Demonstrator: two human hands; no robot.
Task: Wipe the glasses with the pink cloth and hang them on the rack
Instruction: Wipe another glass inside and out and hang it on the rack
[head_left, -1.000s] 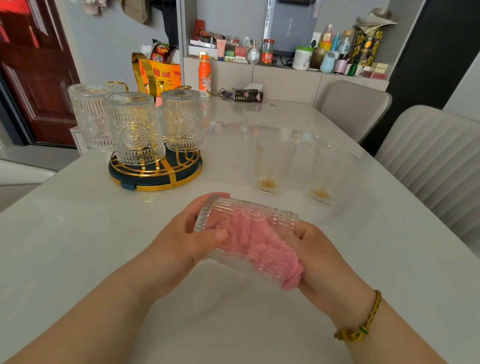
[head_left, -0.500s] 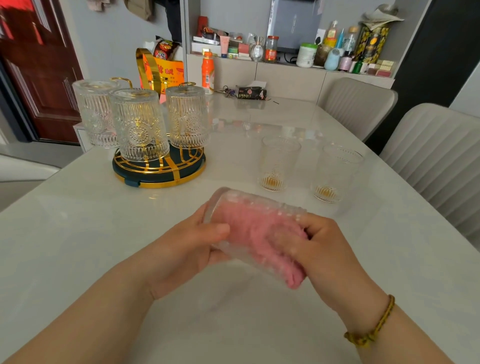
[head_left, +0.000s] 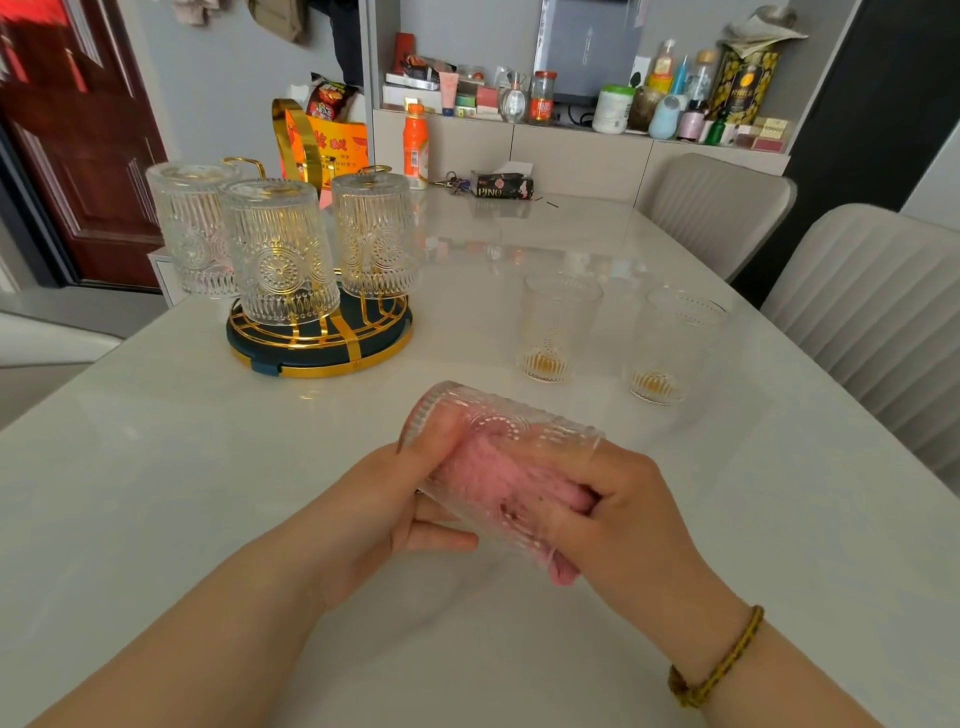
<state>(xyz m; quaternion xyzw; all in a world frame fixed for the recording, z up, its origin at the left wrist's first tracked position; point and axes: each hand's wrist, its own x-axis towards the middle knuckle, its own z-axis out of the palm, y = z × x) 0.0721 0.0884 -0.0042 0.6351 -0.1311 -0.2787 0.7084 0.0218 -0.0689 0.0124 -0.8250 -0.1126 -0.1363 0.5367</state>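
Glass (head_left: 519, 431) lies sideways above the tabletop (head_left: 156, 467) as fingers of the left hand (head_left: 374, 514) grip one end to steady it and fingers of the right hand (head_left: 628, 525) clutch the pink cloth (head_left: 493, 478) stuffed inside; the rack (head_left: 319, 348) stands well apart.

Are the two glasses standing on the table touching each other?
Apart. The head view shows bare table between the left standing glass and the right standing glass.

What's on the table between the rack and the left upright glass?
Nothing. The head view shows only bare tabletop between the rack and that glass.
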